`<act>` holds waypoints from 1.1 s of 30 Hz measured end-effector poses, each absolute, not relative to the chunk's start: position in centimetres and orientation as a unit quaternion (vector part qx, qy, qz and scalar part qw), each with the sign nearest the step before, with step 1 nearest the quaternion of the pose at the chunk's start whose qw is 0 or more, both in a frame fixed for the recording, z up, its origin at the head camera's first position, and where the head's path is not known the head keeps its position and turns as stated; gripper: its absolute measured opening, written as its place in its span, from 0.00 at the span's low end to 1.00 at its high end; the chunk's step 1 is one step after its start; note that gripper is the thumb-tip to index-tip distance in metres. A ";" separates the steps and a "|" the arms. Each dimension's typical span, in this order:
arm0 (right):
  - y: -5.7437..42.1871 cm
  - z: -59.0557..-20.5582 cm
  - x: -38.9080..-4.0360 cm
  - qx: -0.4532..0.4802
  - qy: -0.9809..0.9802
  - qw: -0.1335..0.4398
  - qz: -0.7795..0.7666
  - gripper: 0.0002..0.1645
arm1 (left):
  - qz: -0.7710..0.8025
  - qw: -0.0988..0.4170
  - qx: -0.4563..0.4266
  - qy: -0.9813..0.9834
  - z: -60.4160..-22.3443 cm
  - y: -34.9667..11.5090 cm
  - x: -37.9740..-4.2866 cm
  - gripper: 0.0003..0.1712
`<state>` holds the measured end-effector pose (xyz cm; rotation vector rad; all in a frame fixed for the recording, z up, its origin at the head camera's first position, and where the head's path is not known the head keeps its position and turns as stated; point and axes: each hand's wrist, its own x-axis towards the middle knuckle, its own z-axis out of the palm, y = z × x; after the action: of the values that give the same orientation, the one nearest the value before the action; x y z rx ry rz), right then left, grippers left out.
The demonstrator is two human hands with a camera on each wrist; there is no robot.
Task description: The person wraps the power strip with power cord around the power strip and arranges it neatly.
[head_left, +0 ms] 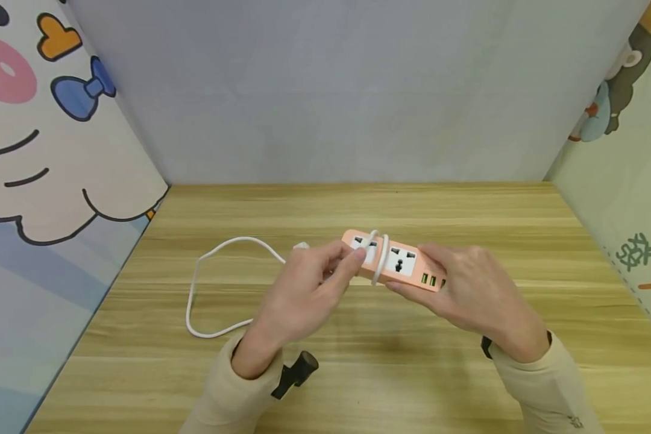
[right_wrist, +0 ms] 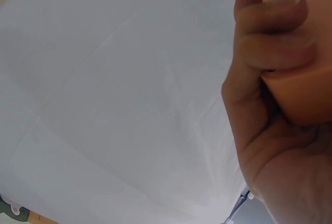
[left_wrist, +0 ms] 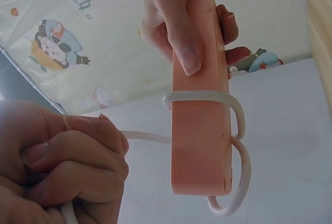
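power strip [head_left: 404,260] hung above the middle of the table [head_left: 412,392] | long axis ran left-right, USB end toward table's right, sockets upward | right hand [head_left: 474,292] wrapped USB end; left hand [head_left: 304,295] curled, pinching cord [left_wrist: 202,96] | strip seemed light, rigid, smooth, best held by long sides; cord bendy

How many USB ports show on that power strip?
3 in a row: first port, second port and third port beside the right hand, which partly covers it; more may be hidden.

The right hand [head_left: 474,289] covers one end of the power strip [head_left: 401,261], and the left hand [head_left: 301,292] hides a stretch of white cable [head_left: 244,239].
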<state>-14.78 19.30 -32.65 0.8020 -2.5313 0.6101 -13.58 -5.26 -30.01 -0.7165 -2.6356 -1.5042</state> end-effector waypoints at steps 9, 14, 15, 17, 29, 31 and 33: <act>19.1 -32.5 -14.8 0.279 -0.909 0.218 0.221 0.19 | -0.473 0.013 -0.227 -0.851 -29.8 -5.0 -13.2 0.18; 18.9 -32.6 -14.7 0.276 -0.907 0.223 0.227 0.19 | -0.476 0.012 -0.226 -0.850 -29.8 -4.8 -12.9 0.18; 18.9 -32.6 -14.7 0.275 -0.907 0.224 0.228 0.18 | -0.476 0.011 -0.226 -0.850 -29.8 -4.8 -12.9 0.18; 18.8 -32.6 -14.7 0.272 -0.906 0.227 0.231 0.18 | -0.480 0.007 -0.225 -0.848 -29.8 -4.7 -12.8 0.19; 18.5 -33.1 -15.0 0.247 -0.897 0.265 0.252 0.23 | -0.497 -0.005 -0.246 -0.832 -30.4 -3.6 -12.5 0.18; 18.4 -33.2 -15.0 0.245 -0.896 0.268 0.256 0.22 | -0.495 -0.005 -0.248 -0.833 -30.5 -3.5 -12.5 0.18; 18.3 -33.3 -15.0 0.245 -0.893 0.272 0.260 0.22 | -0.493 -0.004 -0.252 -0.833 -30.6 -3.5 -12.6 0.18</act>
<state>-15.02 18.35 -33.31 0.6604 -2.4047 0.6988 -12.58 -3.49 -30.61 -0.7935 -2.6223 -1.5518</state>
